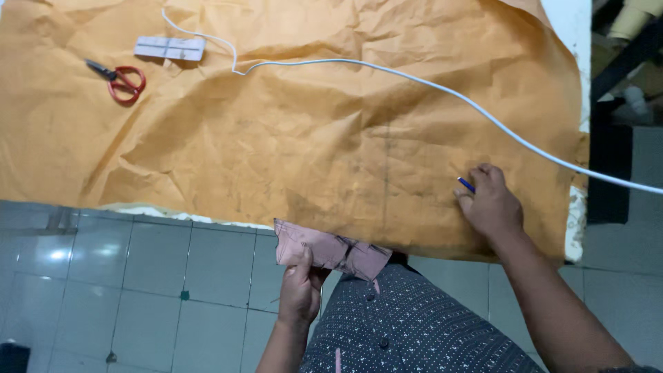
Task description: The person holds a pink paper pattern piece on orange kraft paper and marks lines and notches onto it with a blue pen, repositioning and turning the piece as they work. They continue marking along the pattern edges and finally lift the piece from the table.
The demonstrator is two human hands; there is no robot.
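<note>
A wide sheet of crumpled brown paper is spread over the tabletop, whose pale surface is seen only as a thin strip along the right side and under the near edge. The paper's near edge runs from the left of the view to the person's body, and beyond it grey floor tiles are seen below. Most of the paper's middle is bare of objects. Along the far left, red-handled scissors are laid flat, well apart from both hands, and just beside them a small white rectangular piece is placed. A white cable is strung across the paper from the far side to the right edge, passing near the right hand on its far side. The right hand is rested on the paper close to its near right corner, its fingers curled into a narrow grip around a blue pen, of which only a short end is seen. The left hand is held off the tabletop, just below the paper's near edge, closed on a folded pink fabric piece, pinched under the thumb at its lower left. The fabric's upper edge is touching or overlapping the paper's edge.
</note>
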